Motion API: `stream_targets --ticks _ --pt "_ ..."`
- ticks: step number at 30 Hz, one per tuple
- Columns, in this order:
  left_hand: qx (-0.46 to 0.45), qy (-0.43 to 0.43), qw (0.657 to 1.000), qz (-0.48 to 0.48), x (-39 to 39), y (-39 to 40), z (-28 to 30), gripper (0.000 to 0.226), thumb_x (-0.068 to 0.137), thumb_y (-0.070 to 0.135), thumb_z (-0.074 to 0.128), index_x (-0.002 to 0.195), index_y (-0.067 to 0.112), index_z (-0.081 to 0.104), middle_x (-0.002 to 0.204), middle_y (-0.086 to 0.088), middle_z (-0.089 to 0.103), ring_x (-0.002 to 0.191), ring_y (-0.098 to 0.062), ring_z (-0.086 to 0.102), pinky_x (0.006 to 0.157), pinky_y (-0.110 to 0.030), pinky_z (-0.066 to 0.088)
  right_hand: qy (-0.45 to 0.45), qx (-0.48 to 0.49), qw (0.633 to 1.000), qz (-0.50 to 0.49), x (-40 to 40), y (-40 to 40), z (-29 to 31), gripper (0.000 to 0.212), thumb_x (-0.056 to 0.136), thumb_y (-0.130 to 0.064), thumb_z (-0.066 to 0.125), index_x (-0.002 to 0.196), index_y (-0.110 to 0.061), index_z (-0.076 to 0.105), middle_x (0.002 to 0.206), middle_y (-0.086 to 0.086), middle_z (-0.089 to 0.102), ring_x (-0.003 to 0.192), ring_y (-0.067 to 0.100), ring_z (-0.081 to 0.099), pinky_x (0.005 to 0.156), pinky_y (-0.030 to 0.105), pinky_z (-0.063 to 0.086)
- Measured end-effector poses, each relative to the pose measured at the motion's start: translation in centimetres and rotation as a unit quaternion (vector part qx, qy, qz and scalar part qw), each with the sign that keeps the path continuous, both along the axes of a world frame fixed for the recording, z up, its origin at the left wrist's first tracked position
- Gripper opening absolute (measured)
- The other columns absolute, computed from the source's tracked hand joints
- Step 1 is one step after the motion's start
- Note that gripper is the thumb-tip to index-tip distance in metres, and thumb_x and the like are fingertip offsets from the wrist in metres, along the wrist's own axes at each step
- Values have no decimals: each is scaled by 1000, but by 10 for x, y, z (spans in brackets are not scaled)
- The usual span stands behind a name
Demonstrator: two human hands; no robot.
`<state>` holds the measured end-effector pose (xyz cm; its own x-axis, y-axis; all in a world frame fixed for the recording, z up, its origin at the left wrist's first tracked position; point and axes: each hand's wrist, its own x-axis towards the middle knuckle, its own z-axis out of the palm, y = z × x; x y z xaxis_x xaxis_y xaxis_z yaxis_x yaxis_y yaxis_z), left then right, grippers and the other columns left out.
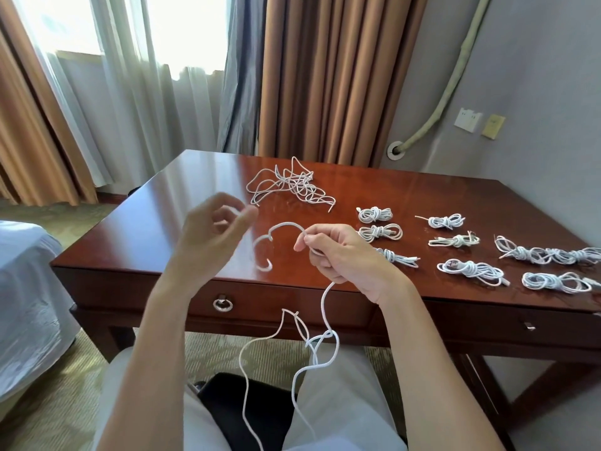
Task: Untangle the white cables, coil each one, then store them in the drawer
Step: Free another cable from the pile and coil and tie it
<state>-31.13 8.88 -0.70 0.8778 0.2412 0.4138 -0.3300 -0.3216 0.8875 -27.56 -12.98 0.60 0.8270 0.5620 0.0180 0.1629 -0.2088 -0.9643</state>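
Hands working 1 white cable above the desk edge.

The left hand [216,229] is raised with fingers curled, pinching a blurred bit of cable [325,307] near its tip. The right hand [341,255] pinches the same cable between thumb and finger; it arcs between the hands and hangs down past the shut drawer [260,304] to the lap. On the desk [182,196] lie a tangle [289,185] at the back and 9 coils [468,271] to the right.
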Motion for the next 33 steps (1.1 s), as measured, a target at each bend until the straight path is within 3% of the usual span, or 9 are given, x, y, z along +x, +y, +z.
stream_targets --ticks 3,5,7,10,14,18,25,30,33 --pt "87 56 990 -98 6 -3 -14 34 92 43 58 125 35 61 96 14 57 67 1 50 57 -9 41 -12 10 1000 -23 -1 -4 4 29 108 -13 42 91 -9 65 53 -8 32 46 10 22 41 20 19" --pt "95 75 979 -166 8 -10 -23 29 95 44 49 115 33 66 81 27 58 65 4 49 60 -9 38 -8 33 998 -43 -2 -4 6 28 108 -14 41 91 -10 63 55 -7 31 47 10 21 42 21 18" --pt "93 82 974 -191 12 -16 -33 32 100 44 45 102 27 72 78 21 59 70 -3 48 65 -14 36 1 63 995 -74 -3 -4 5 26 109 -14 39 93 -10 60 59 -3 29 49 10 20 43 21 16" --pt "-49 78 976 -197 14 -22 -42 32 104 35 42 90 11 58 76 0 62 66 -15 43 59 -21 36 15 90 989 -120 -4 -4 -2 24 109 -15 38 97 -11 59 62 -1 27 50 10 19 47 26 13" --pt "-242 78 952 -170 15 -36 -40 31 110 26 34 81 14 41 51 6 32 46 -11 26 48 -25 17 47 99 983 -148 -8 3 -14 23 110 -16 39 98 -11 58 57 -3 35 47 8 22 44 23 15" --pt "-379 40 919 -103 15 -49 -30 30 111 29 32 84 18 39 53 5 32 42 -9 26 42 -26 13 98 84 981 -143 -22 16 -26 26 109 -23 44 93 -8 59 57 -3 39 45 4 31 42 16 23" --pt "-315 -77 943 -72 1 -63 -32 26 110 28 32 90 17 45 67 -1 51 62 -19 56 61 -33 52 191 119 964 -139 -38 38 -35 42 110 -34 42 91 -2 63 54 -3 56 44 4 38 46 16 29" --pt "-245 -75 965 -60 -9 -64 -47 28 106 28 44 85 12 53 71 -8 55 71 -18 58 74 -28 51 188 172 948 -188 -36 44 -34 39 111 -27 39 89 -7 64 65 1 53 49 5 37 46 15 30" --pt "-201 -57 978 -25 -17 -60 -51 28 104 22 48 84 4 56 65 -2 56 62 -8 53 66 -16 44 180 179 943 -217 -34 41 -34 37 111 -21 40 89 -5 65 70 0 51 55 4 40 46 14 30"
